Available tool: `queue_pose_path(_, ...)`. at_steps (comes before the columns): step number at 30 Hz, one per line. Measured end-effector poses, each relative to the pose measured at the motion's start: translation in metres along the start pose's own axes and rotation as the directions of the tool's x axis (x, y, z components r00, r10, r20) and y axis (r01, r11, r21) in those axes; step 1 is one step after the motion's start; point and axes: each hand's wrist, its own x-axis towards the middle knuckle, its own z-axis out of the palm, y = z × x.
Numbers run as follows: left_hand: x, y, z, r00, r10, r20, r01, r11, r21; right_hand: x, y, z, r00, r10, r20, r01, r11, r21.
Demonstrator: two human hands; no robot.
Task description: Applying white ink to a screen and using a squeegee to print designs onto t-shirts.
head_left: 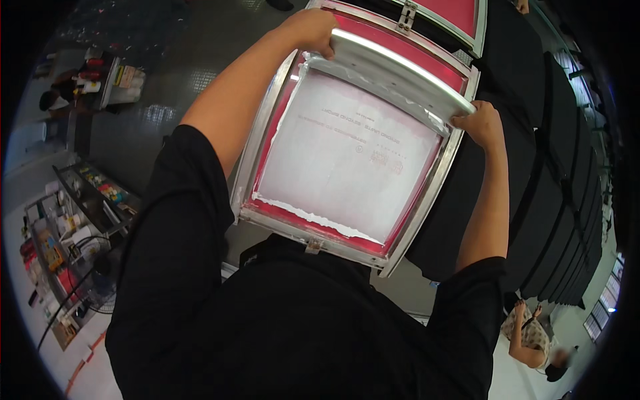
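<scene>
A screen printing frame (437, 175) with metal sides and pink-red edges lies in front of me. White ink covers most of its mesh (327, 180), where faint mirrored lettering and small marks show. Across the far part of the screen I hold a long metal squeegee (400, 67), its lower side smeared with white ink. My left hand (313, 32) is closed round its left end, and my right hand (481, 124) grips its right end. A ragged line of thick white ink (313, 219) runs along the near edge of the mesh.
Beyond the frame is another pink screen (453, 13) with a metal clamp (406, 15). Black panels (507, 173) stretch along the right. Carts (60, 247) with bottles and supplies stand at left. A person (530, 333) is at lower right, another (57, 97) at far left.
</scene>
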Motion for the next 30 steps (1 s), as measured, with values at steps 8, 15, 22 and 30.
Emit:
queue_pose_path(8,-0.082,0.042,0.072,0.818,-0.028,-0.574,-0.071,0.986,-0.149,0.024,-0.007,0.010,0.988,-0.054,0.147,0.095,0.953,-0.287)
queue_pose_path(15,-0.337,0.167,0.211,0.461,0.387,0.798,0.546,0.586,-0.599,0.046,-0.068,0.040,0.840,-0.542,0.011,0.542,0.840,-0.038)
queue_pose_path(22,-0.396,0.221,0.276,0.895,-0.119,0.431,0.447,0.213,-0.869,-0.015,-0.080,0.074,0.855,-0.519,-0.009,0.519,0.855,-0.006)
queue_pose_path(30,-0.396,0.220,0.286,0.953,-0.120,0.278,0.301,0.288,-0.909,-0.257,-0.093,0.155,0.888,-0.454,0.070,0.458,0.887,-0.061)
